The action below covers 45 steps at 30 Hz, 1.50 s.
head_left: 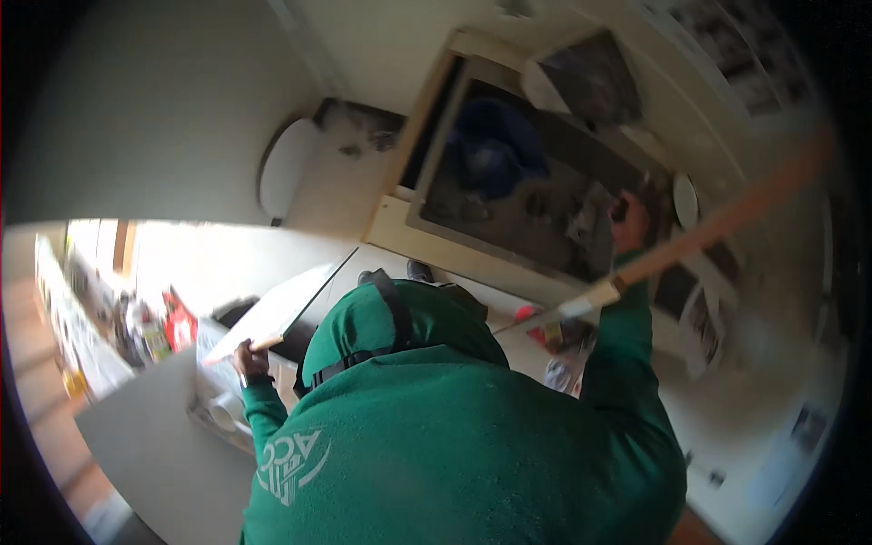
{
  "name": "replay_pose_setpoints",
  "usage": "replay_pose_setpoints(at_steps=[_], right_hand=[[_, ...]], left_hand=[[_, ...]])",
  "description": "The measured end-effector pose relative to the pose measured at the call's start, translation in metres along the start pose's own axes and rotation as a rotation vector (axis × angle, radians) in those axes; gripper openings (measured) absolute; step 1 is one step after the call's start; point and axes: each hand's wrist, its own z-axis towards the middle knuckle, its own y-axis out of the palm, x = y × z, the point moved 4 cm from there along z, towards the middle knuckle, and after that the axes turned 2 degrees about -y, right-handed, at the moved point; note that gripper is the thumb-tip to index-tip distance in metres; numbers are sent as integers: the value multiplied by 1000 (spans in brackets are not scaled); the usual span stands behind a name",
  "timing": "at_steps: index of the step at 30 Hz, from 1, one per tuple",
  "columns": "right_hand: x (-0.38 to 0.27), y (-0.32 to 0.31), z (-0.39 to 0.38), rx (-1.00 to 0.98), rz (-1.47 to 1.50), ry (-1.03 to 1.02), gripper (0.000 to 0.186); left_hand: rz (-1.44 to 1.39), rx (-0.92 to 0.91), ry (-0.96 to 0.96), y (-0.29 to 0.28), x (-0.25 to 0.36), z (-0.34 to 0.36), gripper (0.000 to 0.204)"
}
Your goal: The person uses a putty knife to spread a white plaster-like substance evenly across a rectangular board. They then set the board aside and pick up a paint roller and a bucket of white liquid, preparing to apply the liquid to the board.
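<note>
My left hand (252,361), at the lower left, is closed on the wooden edge of a pale panel (292,302). My right hand (629,222) is curled round a small dark thing at the right rim of a grey recessed basin (563,254) framed in pale wood. A crumpled blue item (490,136) and several unclear small things lie inside the basin. A long wooden strip (718,209) slants up to the right across the green right sleeve, with a paler piece (590,300) at its lower end.
A dark-topped surface (354,123) and a round white object (283,168) are left of the basin. A grey-white object (577,77) stands at its back. A grey tabletop (154,459) fills the lower left, near cluttered packages (145,331). A white oval item (684,198) is at right.
</note>
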Motion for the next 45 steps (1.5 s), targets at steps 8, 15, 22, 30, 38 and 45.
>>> replay_pose_setpoints(at_steps=[8,15,22,30,38,45], right_hand=[[37,28,123,-363,-1201,-164,36],[30,20,145,-477,-1024,-522,39],[73,-9,93,-547,-1206,-1194,38],[81,-166,83,249,-1535,-997,43],[-262,-203,-90,760,-1438,-334,22],[-465,-55,-158,798,-454,-937,22]], left_hand=[[560,-63,63,1,110,-34,23],[-670,386,-1001,9,101,-39,19],[-713,432,-1097,21,100,-23,18],[-33,-106,-447,13,-81,25,20],[11,-162,-484,-1,-110,67,26],[654,-229,-47,-23,-52,93,48]])
